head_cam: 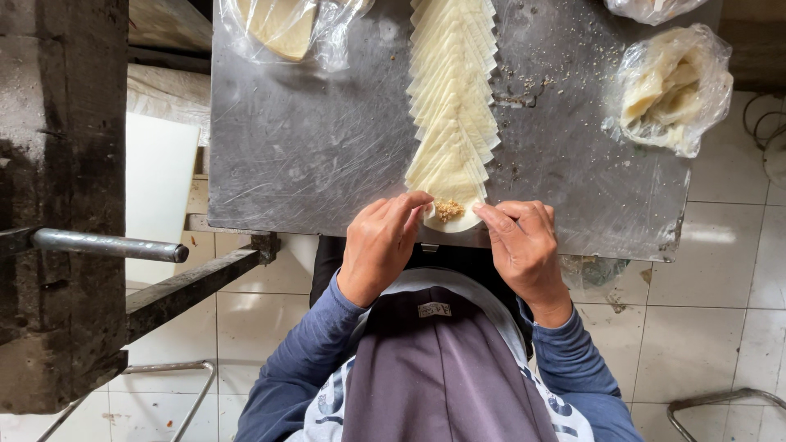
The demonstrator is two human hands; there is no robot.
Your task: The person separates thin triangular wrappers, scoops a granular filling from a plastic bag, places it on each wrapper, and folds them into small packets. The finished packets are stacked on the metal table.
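Both hands at the near table (311, 164) edge: left hand (378, 245) and right hand (524, 245) pinching the two sides of one round wrapper (452, 219), a spoon of brown filling (448, 209) lying between the fingertips. Filled already but judged not yet folded shut. Just beyond the grip, a long overlapping row of wrappers (452, 90), all without filling; farther right, a bag (675, 86) of dough.

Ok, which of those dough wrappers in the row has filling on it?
The nearest wrapper, at the table's front edge, between the left hand and right hand. It alone carries a brown clump; the others overlapping behind it are bare.
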